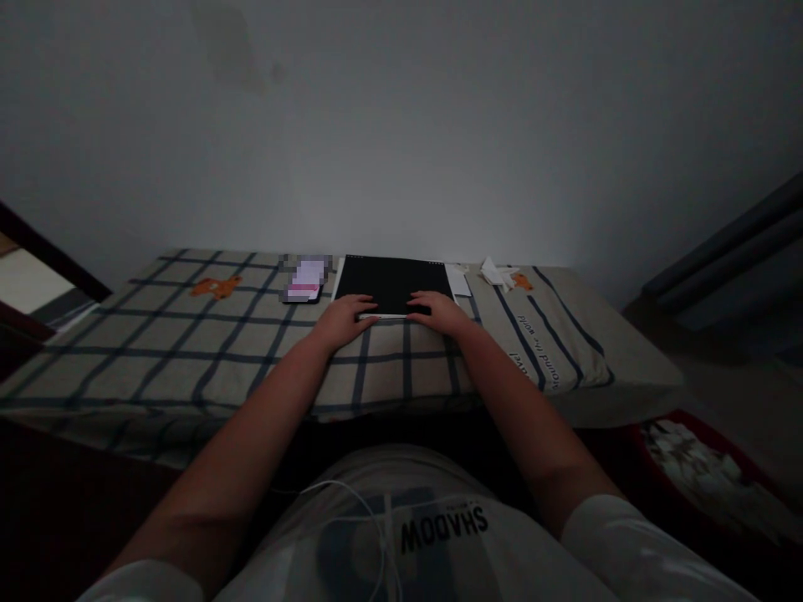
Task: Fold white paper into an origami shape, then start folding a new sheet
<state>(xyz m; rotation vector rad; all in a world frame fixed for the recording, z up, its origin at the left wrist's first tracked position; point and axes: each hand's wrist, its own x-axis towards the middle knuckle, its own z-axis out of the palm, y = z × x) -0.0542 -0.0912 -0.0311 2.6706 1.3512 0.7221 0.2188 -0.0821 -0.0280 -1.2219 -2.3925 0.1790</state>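
A black flat tablet [392, 280] lies on a checked cloth [188, 334] that covers a low table by the wall. My left hand [344, 319] rests at the tablet's near edge, fingers on its lower left part. On the lower right part of the tablet lies my right hand [439, 308], fingers spread flat. Between the two hands a thin white edge or strip [382, 316] shows along the near side; I cannot tell if either hand grips it.
A phone with a lit screen [305, 280] lies left of the tablet. White paper scraps [493, 272] and a white sheet [457, 280] lie to its right. A red basket of white bits [696, 468] stands at the lower right. A white cable [370, 518] runs over my shirt.
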